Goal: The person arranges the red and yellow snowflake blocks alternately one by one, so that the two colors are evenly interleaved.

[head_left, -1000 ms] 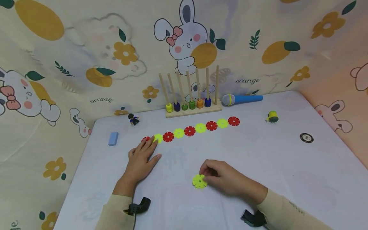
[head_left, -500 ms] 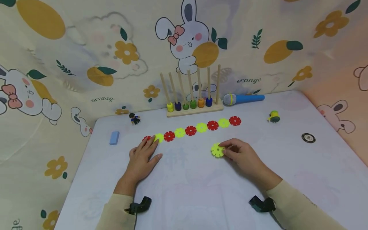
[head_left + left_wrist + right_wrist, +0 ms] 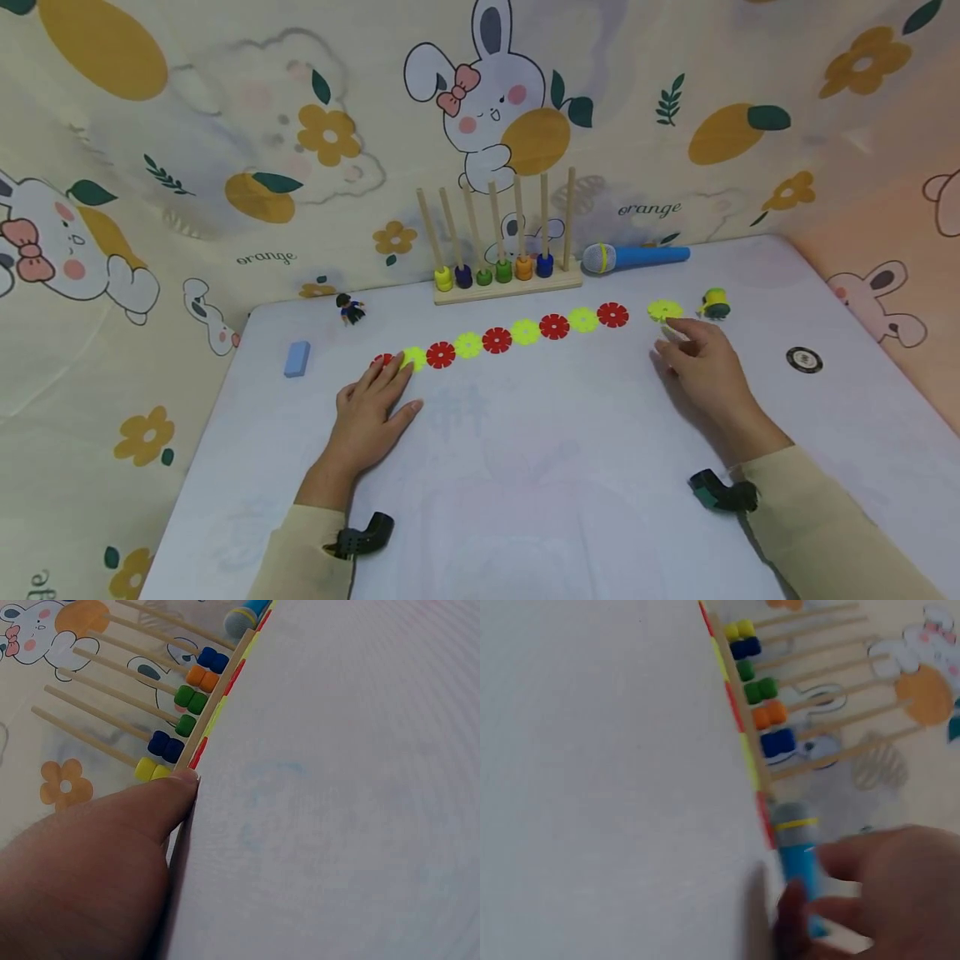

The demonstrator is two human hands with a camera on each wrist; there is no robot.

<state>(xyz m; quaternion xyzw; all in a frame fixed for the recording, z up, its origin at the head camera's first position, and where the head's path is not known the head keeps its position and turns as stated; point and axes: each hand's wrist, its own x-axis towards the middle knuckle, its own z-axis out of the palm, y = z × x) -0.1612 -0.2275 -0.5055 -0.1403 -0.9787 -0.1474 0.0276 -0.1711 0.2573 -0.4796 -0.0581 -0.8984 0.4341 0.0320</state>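
Pinching the yellow flower disc (image 3: 664, 310), the right hand (image 3: 701, 367) sets it at the row's (image 3: 497, 340) three-o'clock end, while the left hand (image 3: 371, 412), fingers flat and together, steadies the nine-o'clock end.

wooden peg rack (image 3: 504, 279), blue microphone (image 3: 633, 257), blue block (image 3: 297, 359), black disc (image 3: 804, 360)

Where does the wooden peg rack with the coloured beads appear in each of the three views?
Head view: the wooden peg rack stands top centre, at the table's far edge.
Left wrist view: upper left, beyond the thumb.
Right wrist view: upper right, pegs pointing right.
Shared landmark: the blue microphone beside the rack's end.
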